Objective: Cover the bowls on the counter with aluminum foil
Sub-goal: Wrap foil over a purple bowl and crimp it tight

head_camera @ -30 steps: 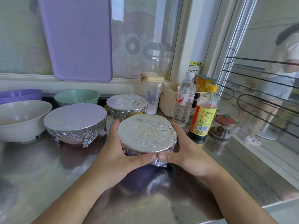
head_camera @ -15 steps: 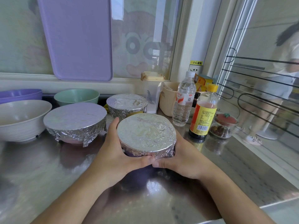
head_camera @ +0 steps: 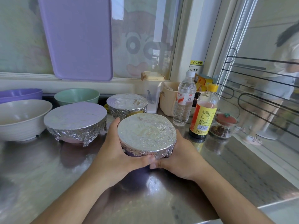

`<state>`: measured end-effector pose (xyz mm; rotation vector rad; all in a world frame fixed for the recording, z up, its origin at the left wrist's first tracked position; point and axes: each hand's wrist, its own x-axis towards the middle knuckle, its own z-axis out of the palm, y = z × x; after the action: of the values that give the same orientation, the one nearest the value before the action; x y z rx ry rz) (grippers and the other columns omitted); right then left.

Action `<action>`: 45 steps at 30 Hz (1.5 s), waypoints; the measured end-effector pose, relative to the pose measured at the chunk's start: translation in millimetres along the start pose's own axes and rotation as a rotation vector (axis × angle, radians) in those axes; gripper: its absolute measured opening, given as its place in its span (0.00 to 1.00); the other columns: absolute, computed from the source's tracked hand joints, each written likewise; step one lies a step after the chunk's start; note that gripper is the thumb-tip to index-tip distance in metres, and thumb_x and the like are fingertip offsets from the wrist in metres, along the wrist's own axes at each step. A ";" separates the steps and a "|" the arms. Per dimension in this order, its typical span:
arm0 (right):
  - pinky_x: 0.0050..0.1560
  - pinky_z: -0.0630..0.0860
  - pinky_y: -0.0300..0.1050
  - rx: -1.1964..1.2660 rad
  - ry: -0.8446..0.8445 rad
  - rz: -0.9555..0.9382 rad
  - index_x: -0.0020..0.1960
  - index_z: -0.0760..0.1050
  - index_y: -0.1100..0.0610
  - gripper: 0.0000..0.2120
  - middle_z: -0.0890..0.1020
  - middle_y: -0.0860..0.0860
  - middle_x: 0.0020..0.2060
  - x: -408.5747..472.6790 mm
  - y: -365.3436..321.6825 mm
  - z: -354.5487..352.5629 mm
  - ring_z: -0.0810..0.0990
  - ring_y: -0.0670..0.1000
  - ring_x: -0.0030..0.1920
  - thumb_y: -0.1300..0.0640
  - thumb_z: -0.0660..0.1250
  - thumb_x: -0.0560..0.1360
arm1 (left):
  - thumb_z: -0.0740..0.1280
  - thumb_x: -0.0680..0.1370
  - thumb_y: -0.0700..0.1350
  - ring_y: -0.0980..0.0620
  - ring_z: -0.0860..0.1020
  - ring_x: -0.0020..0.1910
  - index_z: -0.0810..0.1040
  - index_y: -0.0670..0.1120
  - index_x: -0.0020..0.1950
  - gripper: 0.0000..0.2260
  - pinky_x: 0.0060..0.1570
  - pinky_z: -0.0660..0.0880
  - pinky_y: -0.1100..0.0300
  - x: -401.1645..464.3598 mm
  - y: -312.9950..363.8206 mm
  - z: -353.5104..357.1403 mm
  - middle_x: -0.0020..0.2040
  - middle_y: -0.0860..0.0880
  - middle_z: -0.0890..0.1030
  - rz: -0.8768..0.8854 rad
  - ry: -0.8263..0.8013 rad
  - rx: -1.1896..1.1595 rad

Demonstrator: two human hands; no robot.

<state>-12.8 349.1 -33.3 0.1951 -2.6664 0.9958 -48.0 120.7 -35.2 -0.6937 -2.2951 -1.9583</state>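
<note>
A small purple bowl covered with crinkled aluminum foil sits in the middle of the steel counter. My left hand wraps its left side and my right hand wraps its right side, thumbs meeting at the front and pressing the foil edge against the bowl. Behind it stand a larger foil-covered pink bowl and a smaller foil-covered bowl. Uncovered are a white bowl, a green bowl and a purple bowl at the left.
To the right stand a water bottle, a sauce bottle, a small spice jar, a beige container and a clear lidded canister. A purple tray leans on the window. A person stands behind the glass at right.
My hands have slid a little lower around the foil-covered bowl, folding the loose front foil flap under the rim. The bowl has stayed in place.
</note>
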 end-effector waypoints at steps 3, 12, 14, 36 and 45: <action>0.63 0.64 0.24 -0.018 -0.002 -0.011 0.77 0.60 0.30 0.56 0.69 0.34 0.72 0.4 -2.3 0.7 0.70 0.36 0.70 0.40 0.87 0.57 | 0.87 0.49 0.65 0.63 0.73 0.71 0.55 0.62 0.81 0.66 0.75 0.70 0.52 0.5 0.0 -0.9 0.72 0.64 0.73 -0.007 0.004 0.016; 0.79 0.66 0.48 0.420 -0.201 0.015 0.86 0.45 0.48 0.73 0.74 0.29 0.71 -1.3 0.8 -21.7 0.69 0.34 0.74 0.41 0.89 0.55 | 0.86 0.48 0.65 0.66 0.71 0.72 0.51 0.64 0.81 0.69 0.75 0.68 0.57 1.6 1.5 -4.0 0.74 0.64 0.69 -0.028 0.000 0.036; 0.72 0.67 0.32 0.540 -0.173 0.046 0.86 0.39 0.47 0.81 0.69 0.24 0.73 -1.7 -3.0 -27.4 0.67 0.26 0.71 0.32 0.87 0.49 | 0.86 0.49 0.65 0.68 0.70 0.71 0.50 0.64 0.81 0.69 0.74 0.68 0.60 1.7 1.2 -4.1 0.73 0.65 0.68 -0.029 -0.002 0.040; 0.71 0.75 0.43 0.495 -0.115 -0.031 0.80 0.60 0.48 0.61 0.77 0.41 0.71 3.3 1.5 -9.9 0.74 0.44 0.74 0.39 0.88 0.55 | 0.87 0.50 0.62 0.67 0.74 0.68 0.59 0.62 0.80 0.63 0.72 0.73 0.52 0.0 2.4 -4.0 0.70 0.66 0.73 -0.008 -0.017 0.025; 0.77 0.66 0.65 0.521 -0.189 -0.119 0.82 0.60 0.54 0.57 0.75 0.53 0.75 6.8 -9.4 -9.1 0.72 0.56 0.77 0.44 0.86 0.62 | 0.87 0.52 0.58 0.65 0.77 0.65 0.67 0.67 0.70 0.51 0.68 0.76 0.53 0.0 3.6 -3.6 0.63 0.67 0.78 0.005 -0.007 0.021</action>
<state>-15.2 347.8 -18.8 0.5722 -2.4559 1.6844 -47.6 117.7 -31.1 -0.7056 -2.3117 -1.9298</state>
